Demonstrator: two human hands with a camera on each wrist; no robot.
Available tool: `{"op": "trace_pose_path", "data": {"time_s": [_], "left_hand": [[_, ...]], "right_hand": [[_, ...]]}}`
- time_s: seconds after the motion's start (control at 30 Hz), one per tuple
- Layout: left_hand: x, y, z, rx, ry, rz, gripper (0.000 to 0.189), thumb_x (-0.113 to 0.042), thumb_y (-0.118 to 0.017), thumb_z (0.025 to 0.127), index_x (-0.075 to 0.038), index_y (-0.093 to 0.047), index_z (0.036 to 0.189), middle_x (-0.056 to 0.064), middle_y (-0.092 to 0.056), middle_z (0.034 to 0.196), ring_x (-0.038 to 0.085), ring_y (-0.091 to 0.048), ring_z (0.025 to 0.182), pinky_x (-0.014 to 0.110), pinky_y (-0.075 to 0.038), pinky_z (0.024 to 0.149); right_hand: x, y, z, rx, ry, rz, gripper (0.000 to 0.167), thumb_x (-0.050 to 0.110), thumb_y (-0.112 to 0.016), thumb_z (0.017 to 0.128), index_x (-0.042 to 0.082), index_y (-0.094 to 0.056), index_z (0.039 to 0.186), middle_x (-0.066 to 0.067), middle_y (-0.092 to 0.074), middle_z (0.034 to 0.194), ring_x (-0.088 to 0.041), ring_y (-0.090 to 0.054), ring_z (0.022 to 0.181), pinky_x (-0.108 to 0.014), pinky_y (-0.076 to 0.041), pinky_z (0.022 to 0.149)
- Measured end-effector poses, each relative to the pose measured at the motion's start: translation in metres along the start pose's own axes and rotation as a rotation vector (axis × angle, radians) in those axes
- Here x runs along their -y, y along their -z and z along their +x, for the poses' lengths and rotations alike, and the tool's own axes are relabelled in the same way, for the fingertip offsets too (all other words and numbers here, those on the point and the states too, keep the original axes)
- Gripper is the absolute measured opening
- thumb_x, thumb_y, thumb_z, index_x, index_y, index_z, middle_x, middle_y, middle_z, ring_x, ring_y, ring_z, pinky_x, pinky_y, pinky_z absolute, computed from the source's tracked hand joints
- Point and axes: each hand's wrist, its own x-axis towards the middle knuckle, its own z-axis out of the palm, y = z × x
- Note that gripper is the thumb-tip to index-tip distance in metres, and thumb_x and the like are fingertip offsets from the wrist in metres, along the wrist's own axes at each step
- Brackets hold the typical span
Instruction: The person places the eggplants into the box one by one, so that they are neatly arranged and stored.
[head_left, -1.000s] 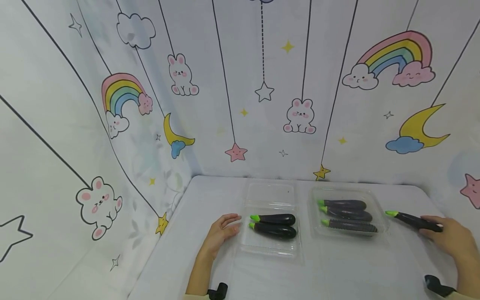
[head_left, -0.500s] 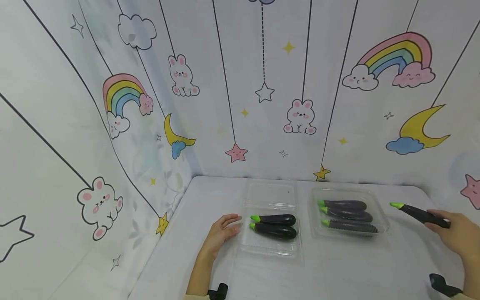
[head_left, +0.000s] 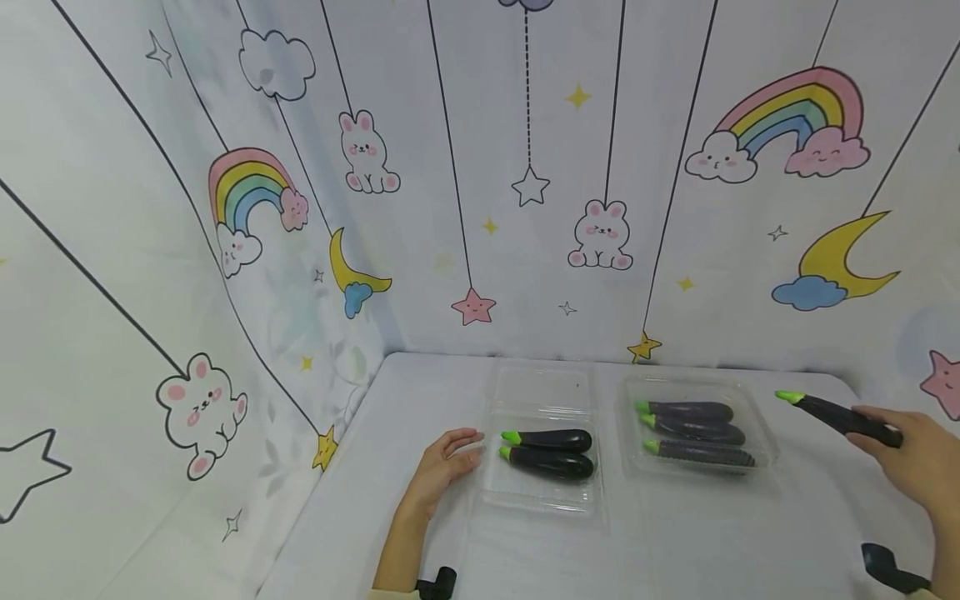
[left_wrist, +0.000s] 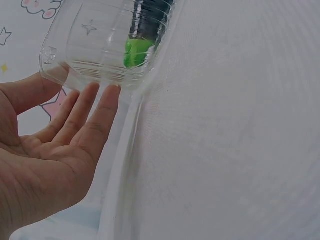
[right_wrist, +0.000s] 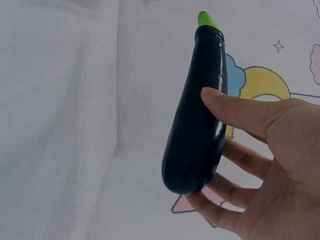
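Observation:
My right hand [head_left: 910,457] grips a dark, glossy eggplant [head_left: 843,417] with a bright green stem, held up at the right side of the table. In the right wrist view the thumb lies across the eggplant [right_wrist: 195,120], with the other fingers behind it. My left hand [head_left: 444,468] reaches to the left edge of a clear plastic clamshell box [head_left: 540,497], its fingers loosely extended. Fingertips meet the end of that box in the left wrist view. Two eggplants [head_left: 547,462] lie side by side in it, stems to the left, lid folded back.
Right of the clamshell stands another clear plastic box [head_left: 763,450], holding three dark eggplants [head_left: 693,429] that look dulled by plastic over them. White cloth covers the table [head_left: 712,542]. A printed curtain [head_left: 420,167] closes off the back and left side.
My right hand has lifted the eggplant from low over the table and carried it a little to the right, its stem end now higher. The left hand and both boxes have stayed put.

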Motion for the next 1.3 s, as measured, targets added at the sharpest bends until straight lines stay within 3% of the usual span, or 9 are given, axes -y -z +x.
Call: {"op": "trace_pose_path", "data": {"time_s": [0.4,0.73,1.0,1.3], "left_hand": [[0.001,0.000,0.001,-0.001,-0.004,0.015,0.050,0.001,-0.065,0.098,0.001,-0.053,0.146,0.022,-0.056,0.150,0.038,-0.055,0.138,0.024,-0.054,0.094],[0.002,0.000,0.002,-0.008,-0.006,0.009,0.049,0.001,-0.066,0.097,0.001,-0.054,0.145,0.022,-0.056,0.149,0.039,-0.054,0.138,0.024,-0.055,0.094],[0.001,0.001,0.001,-0.004,-0.015,0.013,0.051,0.001,-0.065,0.097,0.001,-0.053,0.146,0.022,-0.055,0.150,0.038,-0.055,0.138,0.023,-0.054,0.094],[0.001,0.000,0.000,-0.004,-0.013,0.015,0.053,0.001,-0.066,0.096,0.002,-0.052,0.147,0.021,-0.056,0.150,0.039,-0.055,0.138,0.023,-0.054,0.094]], "right_hand": [[0.038,0.013,-0.003,0.086,-0.055,-0.037,0.056,0.018,-0.077,0.094,-0.009,-0.054,0.136,-0.046,-0.038,0.127,-0.066,-0.037,0.112,-0.083,-0.037,0.090],[0.059,0.016,-0.004,0.109,0.006,-0.056,0.051,0.016,-0.077,0.092,-0.007,-0.057,0.134,-0.045,-0.043,0.123,-0.064,-0.040,0.106,-0.082,-0.040,0.085],[0.078,0.015,-0.004,0.079,0.094,-0.042,0.054,0.026,-0.078,0.093,-0.003,-0.058,0.135,-0.046,-0.045,0.130,-0.067,-0.041,0.113,-0.085,-0.034,0.090],[0.104,0.008,-0.009,0.076,0.185,0.005,0.056,0.039,-0.075,0.096,0.000,-0.062,0.134,-0.038,-0.054,0.127,-0.060,-0.051,0.109,-0.079,-0.042,0.083]]}}
